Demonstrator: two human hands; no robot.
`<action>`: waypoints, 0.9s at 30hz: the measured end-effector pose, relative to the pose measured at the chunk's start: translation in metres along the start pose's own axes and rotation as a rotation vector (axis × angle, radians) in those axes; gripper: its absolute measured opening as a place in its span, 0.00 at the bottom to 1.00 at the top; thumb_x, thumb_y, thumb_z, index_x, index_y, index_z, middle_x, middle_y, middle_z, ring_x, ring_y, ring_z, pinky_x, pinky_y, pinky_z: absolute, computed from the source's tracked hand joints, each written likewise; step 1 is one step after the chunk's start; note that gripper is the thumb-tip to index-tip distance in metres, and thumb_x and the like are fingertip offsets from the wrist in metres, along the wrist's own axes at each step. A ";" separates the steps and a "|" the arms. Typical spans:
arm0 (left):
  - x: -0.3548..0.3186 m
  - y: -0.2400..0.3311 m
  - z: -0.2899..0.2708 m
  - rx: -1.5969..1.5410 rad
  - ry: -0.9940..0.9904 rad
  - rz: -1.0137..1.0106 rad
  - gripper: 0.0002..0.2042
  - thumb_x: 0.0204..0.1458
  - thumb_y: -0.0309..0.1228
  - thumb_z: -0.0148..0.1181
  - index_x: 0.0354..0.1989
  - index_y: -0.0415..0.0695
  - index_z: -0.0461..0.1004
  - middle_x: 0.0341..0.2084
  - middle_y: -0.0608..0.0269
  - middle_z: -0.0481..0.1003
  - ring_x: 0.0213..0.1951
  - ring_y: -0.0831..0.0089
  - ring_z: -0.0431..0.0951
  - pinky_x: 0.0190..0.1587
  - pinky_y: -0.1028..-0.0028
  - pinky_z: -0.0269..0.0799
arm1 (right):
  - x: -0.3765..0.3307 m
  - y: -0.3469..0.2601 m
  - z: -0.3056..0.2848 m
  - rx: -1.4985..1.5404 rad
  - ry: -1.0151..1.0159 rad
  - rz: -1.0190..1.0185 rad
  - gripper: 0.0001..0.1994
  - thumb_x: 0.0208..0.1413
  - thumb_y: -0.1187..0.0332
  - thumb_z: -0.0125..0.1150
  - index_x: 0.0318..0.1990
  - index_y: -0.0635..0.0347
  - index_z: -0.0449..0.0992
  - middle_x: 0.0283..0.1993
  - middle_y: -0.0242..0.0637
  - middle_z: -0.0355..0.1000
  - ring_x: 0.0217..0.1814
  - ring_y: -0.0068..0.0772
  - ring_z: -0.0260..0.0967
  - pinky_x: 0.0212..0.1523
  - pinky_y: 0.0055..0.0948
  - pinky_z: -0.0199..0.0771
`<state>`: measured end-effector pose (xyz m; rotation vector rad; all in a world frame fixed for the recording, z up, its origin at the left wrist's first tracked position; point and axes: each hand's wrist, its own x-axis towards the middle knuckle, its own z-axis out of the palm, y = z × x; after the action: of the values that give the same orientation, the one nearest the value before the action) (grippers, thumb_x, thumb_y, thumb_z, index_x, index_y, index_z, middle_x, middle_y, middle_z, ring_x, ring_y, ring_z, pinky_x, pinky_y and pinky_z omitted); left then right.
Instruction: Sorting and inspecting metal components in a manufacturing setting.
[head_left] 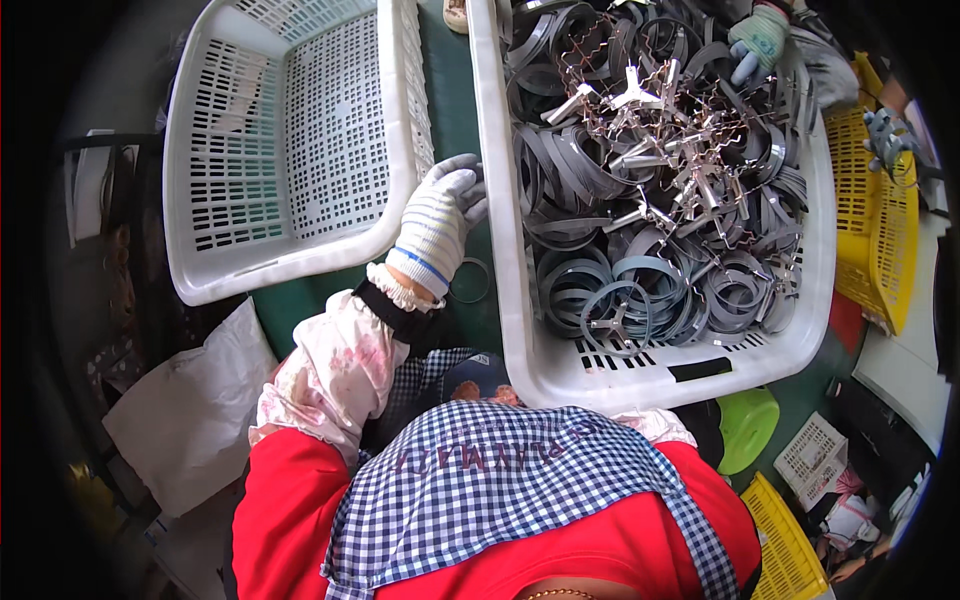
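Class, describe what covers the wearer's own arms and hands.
The left hand wears a pale striped glove; then come a black wristband, a white, pink-blotched sleeve cover and a red left sleeve. The right arm shows a pale cuff and red fabric; the right hand is out of sight.

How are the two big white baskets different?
The left basket shows its mesh floor; the right basket is heaped with curved grey bands. The right basket reaches closer to the checkered apron; the left basket sits farther away. Both are white and holey.
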<state>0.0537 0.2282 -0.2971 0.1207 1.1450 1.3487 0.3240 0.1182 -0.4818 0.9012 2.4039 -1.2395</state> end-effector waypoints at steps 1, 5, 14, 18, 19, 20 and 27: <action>-0.003 0.000 0.003 0.031 -0.005 0.010 0.17 0.61 0.27 0.49 0.58 0.41 0.65 0.48 0.57 0.72 0.49 0.65 0.75 0.55 0.65 0.72 | -0.007 -0.003 -0.001 -0.023 0.013 -0.006 0.17 0.62 0.58 0.49 0.53 0.55 0.74 0.53 0.48 0.73 0.56 0.51 0.70 0.58 0.45 0.68; 0.010 -0.030 -0.030 0.140 -0.005 0.056 0.16 0.56 0.24 0.53 0.54 0.41 0.68 0.46 0.57 0.72 0.46 0.65 0.76 0.50 0.67 0.77 | -0.025 -0.030 -0.015 -0.098 0.083 -0.041 0.17 0.62 0.58 0.49 0.53 0.55 0.74 0.52 0.48 0.73 0.56 0.51 0.70 0.58 0.45 0.68; 0.056 -0.107 -0.072 1.845 -0.277 -0.437 0.18 0.59 0.36 0.55 0.58 0.50 0.72 0.61 0.54 0.63 0.62 0.59 0.62 0.61 0.59 0.61 | -0.102 -0.039 -0.014 -0.181 0.149 -0.071 0.17 0.62 0.58 0.50 0.54 0.54 0.73 0.51 0.47 0.72 0.55 0.52 0.68 0.57 0.45 0.68; 0.075 -0.177 -0.159 2.120 -0.065 -0.311 0.11 0.52 0.39 0.61 0.42 0.55 0.83 0.40 0.61 0.81 0.43 0.70 0.82 0.44 0.66 0.77 | -0.171 -0.109 -0.117 0.032 -0.112 -0.011 0.17 0.63 0.60 0.51 0.55 0.57 0.73 0.49 0.49 0.75 0.53 0.50 0.72 0.57 0.44 0.69; 0.072 -0.179 -0.152 2.103 -0.079 -0.308 0.12 0.52 0.40 0.60 0.43 0.55 0.82 0.41 0.61 0.80 0.44 0.69 0.81 0.45 0.65 0.76 | -0.193 -0.122 -0.145 0.115 -0.110 0.010 0.17 0.63 0.59 0.52 0.55 0.57 0.73 0.47 0.49 0.76 0.52 0.49 0.73 0.55 0.42 0.71; 0.072 -0.186 -0.146 2.082 -0.097 -0.306 0.12 0.52 0.41 0.59 0.44 0.55 0.81 0.42 0.61 0.79 0.45 0.69 0.80 0.46 0.65 0.75 | -0.215 -0.129 -0.171 0.201 -0.069 0.057 0.17 0.64 0.59 0.52 0.55 0.58 0.73 0.47 0.47 0.76 0.51 0.46 0.74 0.54 0.39 0.71; 0.075 -0.239 -0.108 1.971 -0.251 -0.329 0.18 0.53 0.46 0.56 0.50 0.56 0.74 0.48 0.58 0.73 0.51 0.64 0.72 0.52 0.62 0.67 | -0.307 -0.078 -0.278 0.379 0.462 0.557 0.20 0.66 0.56 0.53 0.54 0.63 0.74 0.48 0.39 0.76 0.51 0.29 0.73 0.54 0.28 0.70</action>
<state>0.1297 0.1599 -0.5504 1.3582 1.7375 -0.4789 0.5155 0.1868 -0.1129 1.9932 1.9874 -1.3756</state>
